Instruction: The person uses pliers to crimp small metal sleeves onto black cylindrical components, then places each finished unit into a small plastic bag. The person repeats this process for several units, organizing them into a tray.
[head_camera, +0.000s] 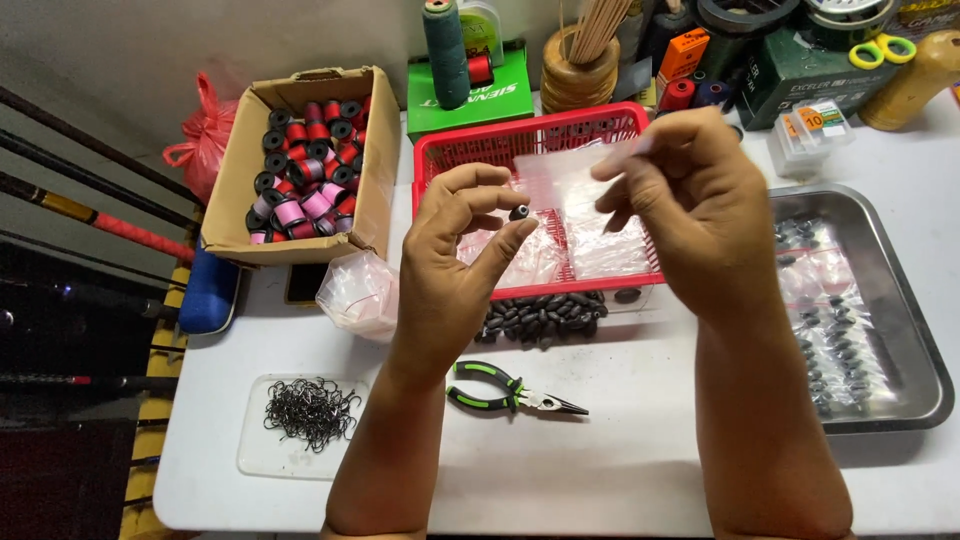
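The left hand (455, 250) pinches a tiny dark weight (519, 212), the right hand (680, 200) pinches a clear bag (580, 178); the weight could slip and roll away.

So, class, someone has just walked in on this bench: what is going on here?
A person works at a white table. The left hand pinches a small dark sinker between thumb and fingertips, while the right hand holds up a small clear plastic bag beside it. Below lie a pile of dark sinkers, green-handled pliers and a heap of hooks. A red basket holds clear bags, and a metal tray holds filled ones.
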